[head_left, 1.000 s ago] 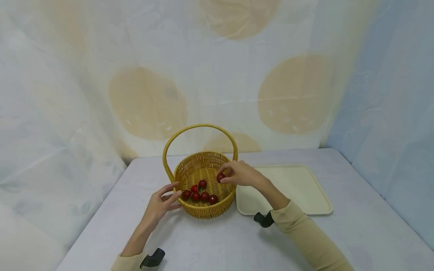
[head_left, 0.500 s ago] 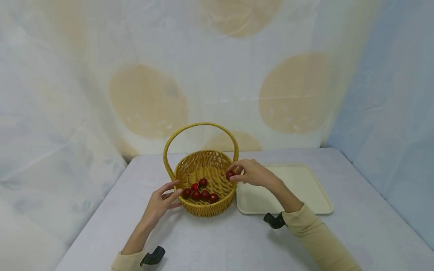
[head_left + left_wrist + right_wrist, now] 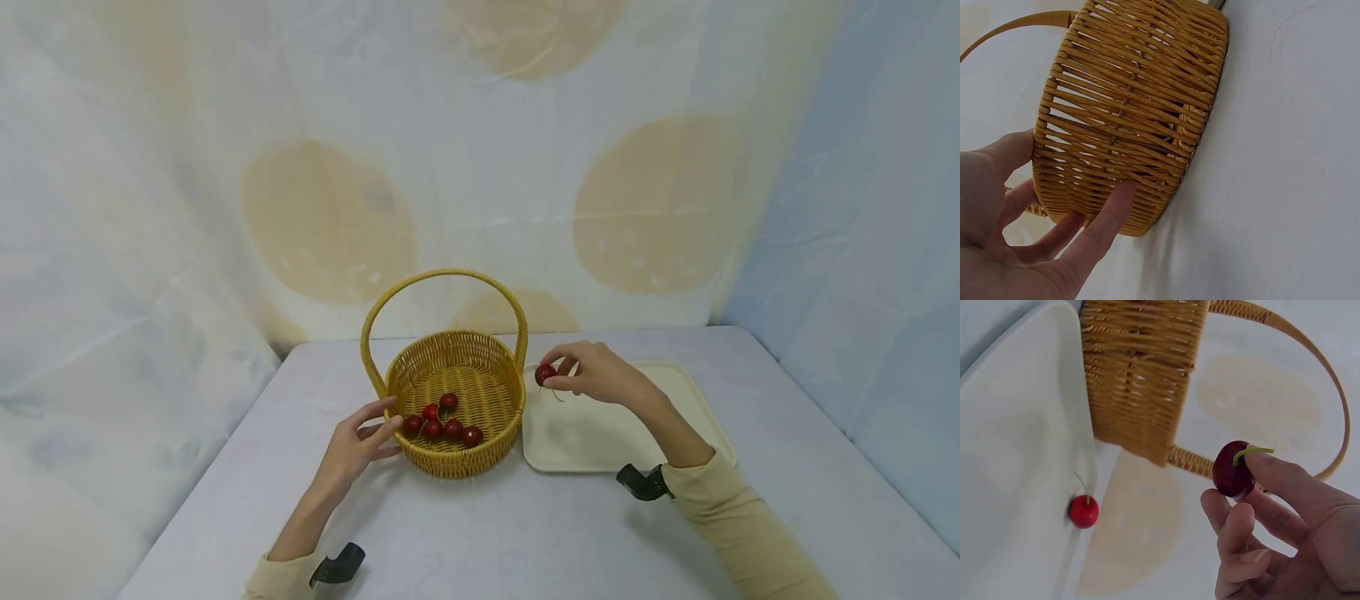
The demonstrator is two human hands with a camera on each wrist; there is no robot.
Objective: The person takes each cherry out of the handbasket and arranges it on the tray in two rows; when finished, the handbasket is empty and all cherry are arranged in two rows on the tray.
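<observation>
My right hand (image 3: pixel 600 373) pinches a dark red cherry (image 3: pixel 1232 470) between thumb and fingers, above the left part of the cream tray (image 3: pixel 600 433). The cherry's green stem shows beside the thumb in the right wrist view. A brighter red cherry (image 3: pixel 1084 512) lies on the tray by its edge; the head view does not show it clearly. My left hand (image 3: pixel 358 442) holds the near-left rim of the yellow wicker basket (image 3: pixel 457 462), with fingers against the woven outer wall (image 3: pixel 1129 94). Several cherries (image 3: pixel 452 430) lie inside, toward the basket's near-left side.
Over the basket arches a tall handle (image 3: pixel 442 273). The basket and tray stand side by side on a pale cloth-covered table (image 3: pixel 480 542). Patterned cloth (image 3: pixel 480 167) hangs behind and at both sides. Black curved wrist mounts (image 3: pixel 643 483) stick out from the cuffs.
My right hand has carried the cherry from inside the basket rightward, past the rim, to above the tray. The left hand stays at the basket rim.
</observation>
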